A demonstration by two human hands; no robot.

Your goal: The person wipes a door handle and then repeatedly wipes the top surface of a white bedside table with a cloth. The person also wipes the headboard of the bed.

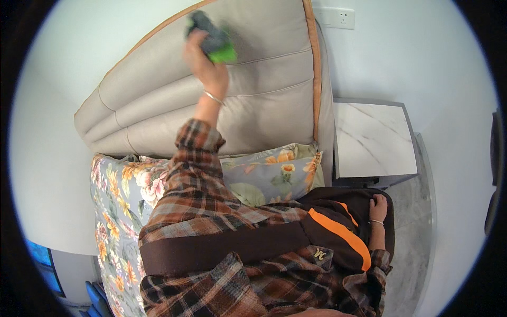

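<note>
My left hand [206, 69] reaches up in front of a beige padded headboard [273, 95] with brown piping. It is gripping a dark grey and bright green object [216, 37], blurred, so cloth or brush I cannot tell. That object is at the headboard's upper panel; whether it presses on the surface is unclear. On the right, my right hand [379, 208] rests palm down on the dark fabric [340, 233] over my leg, which has orange stripes. Nothing is visible in that hand. Below the headboard lies a floral pillow [273, 178], partly covered by my sleeve.
A nightstand with a white marbled top [374, 138] stands right of the bed. Above it, a wall socket [342, 18] is mounted. Floral bedding [119, 237] spreads on the left. Grey floor [408, 237] shows at right, and blue objects [97, 297] sit at lower left.
</note>
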